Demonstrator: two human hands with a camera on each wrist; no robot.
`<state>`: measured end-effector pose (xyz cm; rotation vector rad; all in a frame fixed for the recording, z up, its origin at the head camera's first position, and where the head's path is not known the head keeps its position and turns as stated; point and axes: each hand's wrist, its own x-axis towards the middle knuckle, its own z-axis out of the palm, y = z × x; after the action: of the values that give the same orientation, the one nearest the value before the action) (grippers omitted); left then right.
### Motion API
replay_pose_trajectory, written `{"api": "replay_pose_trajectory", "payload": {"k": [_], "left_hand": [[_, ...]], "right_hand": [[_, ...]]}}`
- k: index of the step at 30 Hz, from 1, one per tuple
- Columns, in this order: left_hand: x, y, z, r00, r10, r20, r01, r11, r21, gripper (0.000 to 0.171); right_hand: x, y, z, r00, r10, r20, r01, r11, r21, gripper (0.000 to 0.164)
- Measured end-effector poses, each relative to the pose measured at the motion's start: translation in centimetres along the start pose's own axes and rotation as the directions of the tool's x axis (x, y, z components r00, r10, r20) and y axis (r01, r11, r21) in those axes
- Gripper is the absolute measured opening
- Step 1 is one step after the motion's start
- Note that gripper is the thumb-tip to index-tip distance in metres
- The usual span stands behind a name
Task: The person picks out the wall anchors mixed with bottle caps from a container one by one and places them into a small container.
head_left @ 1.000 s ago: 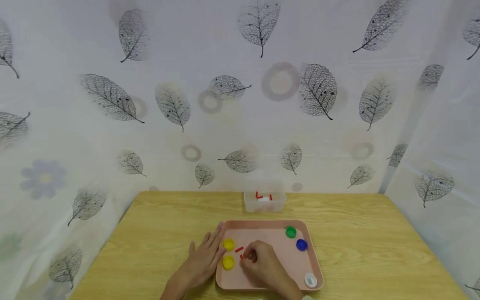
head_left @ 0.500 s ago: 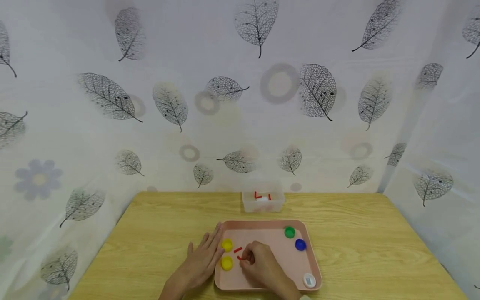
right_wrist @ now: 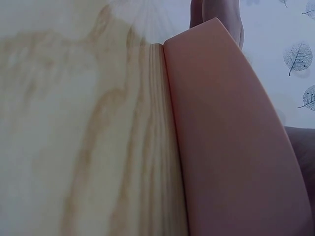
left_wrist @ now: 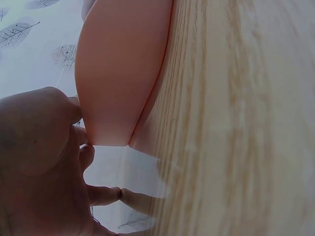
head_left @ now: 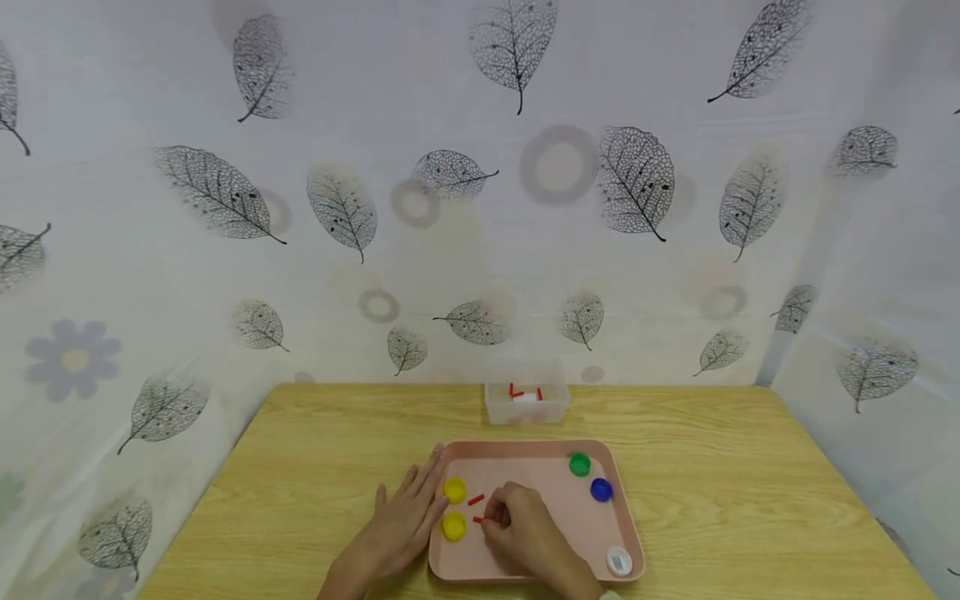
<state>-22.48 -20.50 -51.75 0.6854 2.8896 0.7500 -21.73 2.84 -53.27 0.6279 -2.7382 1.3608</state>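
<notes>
A shallow pink tray (head_left: 558, 492) lies on the table. My right hand (head_left: 528, 529) is over its left half, with thumb and fingertips pinching a small red stick (head_left: 477, 520) close to the tray floor. A second red stick (head_left: 476, 500) lies just beyond it. Two round yellow caps (head_left: 454, 490) stand along the tray's left wall. My left hand (head_left: 401, 527) rests against the left rim, its fingers stretched out. In the left wrist view, that hand (left_wrist: 44, 157) is beside the tray's outer wall (left_wrist: 120, 73). The right wrist view shows mostly table and tray wall (right_wrist: 221, 128).
Inside the tray's right side are a green cap (head_left: 580, 464), a blue cap (head_left: 601, 489) and a white round piece (head_left: 618, 561). Behind the tray stands a translucent box (head_left: 527, 411) containing several red sticks. A leaf-patterned sheet (head_left: 465, 250) hangs behind the wooden table (head_left: 720, 475).
The red stick at my right fingertips has turned from slanted to nearly level and shifted slightly toward me. My left hand stays at the tray's rim.
</notes>
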Motion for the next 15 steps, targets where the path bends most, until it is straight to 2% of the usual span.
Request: {"api": "replay_pose_trajectory", "payload": {"k": [15], "left_hand": [[-0.02,0.06,-0.17,1.0,-0.001,0.003,0.002,1.0,-0.017,0.063]], "right_hand": [[-0.15,-0.49,-0.06,0.999,0.032,0.005,-0.032,0.999,-0.003,0.012]]}}
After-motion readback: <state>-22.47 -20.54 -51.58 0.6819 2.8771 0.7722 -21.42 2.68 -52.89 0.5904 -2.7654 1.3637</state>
